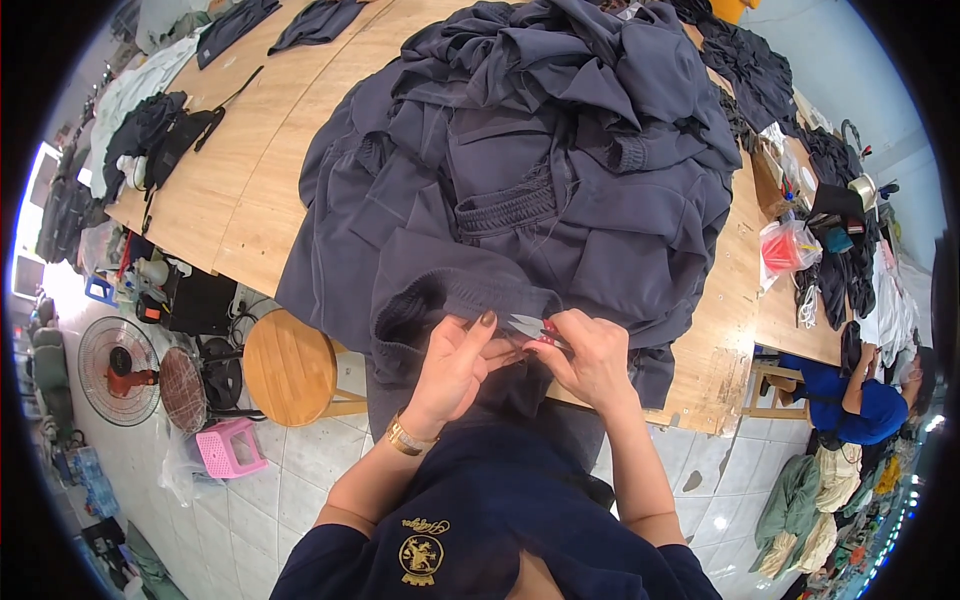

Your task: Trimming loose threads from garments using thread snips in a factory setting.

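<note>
My right hand (594, 358) is closed around small thread snips (526, 325) with silvery blades and pinkish-red on the grip. The blades point left, toward the fingers of my left hand (455, 368). That hand is bent at the edge of a dark grey garment (440, 265), its thumb against the gathered elastic band and its fingers curled beneath; the exact grip is partly hidden. The band's opening faces me at the table's near edge. Behind it rises a large heap of similar dark grey garments (640, 210), several with gathered elastic bands showing.
The heap rests on a wooden table (262, 170), with dark clothing (180, 140) at its far left. A round wooden stool (290, 368), a pink plastic stool (230, 447) and a fan (118, 371) stand left. Another person in blue (850, 410) sits at the right.
</note>
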Demonstrator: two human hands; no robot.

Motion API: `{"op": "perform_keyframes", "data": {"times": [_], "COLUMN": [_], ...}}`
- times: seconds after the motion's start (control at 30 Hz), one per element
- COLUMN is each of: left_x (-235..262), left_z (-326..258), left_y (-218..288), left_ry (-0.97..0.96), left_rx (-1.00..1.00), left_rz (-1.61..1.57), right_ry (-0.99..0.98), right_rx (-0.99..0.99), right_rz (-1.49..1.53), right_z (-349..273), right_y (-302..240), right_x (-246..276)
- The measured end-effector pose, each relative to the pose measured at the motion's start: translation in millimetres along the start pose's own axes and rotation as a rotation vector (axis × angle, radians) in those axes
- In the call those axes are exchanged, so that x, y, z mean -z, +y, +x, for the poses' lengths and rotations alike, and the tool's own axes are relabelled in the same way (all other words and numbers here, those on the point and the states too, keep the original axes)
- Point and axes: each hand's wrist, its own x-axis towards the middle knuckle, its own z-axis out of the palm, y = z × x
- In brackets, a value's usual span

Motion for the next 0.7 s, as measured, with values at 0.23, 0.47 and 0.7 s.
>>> {"op": "perform_keyframes", "data": {"times": [0.23, 0.47, 0.7], "left_x": [-2, 0, 5], "left_z": [-1, 0, 2], "left_y": [1, -5, -13], "left_ry": [0.010, 0.091, 0.167], "left_rx": [-0.011, -0.128, -0.308], "left_rz": [0.045, 0.265, 0.413], "right_ry": [0.040, 0.253, 0.106], "right_rx": [0.013, -0.493, -0.541], "right_rz": [0.050, 0.935, 0.605], "right_z": [-2, -4, 4], "right_y": [6, -11, -35], "right_x": [-6, -14, -10]}}
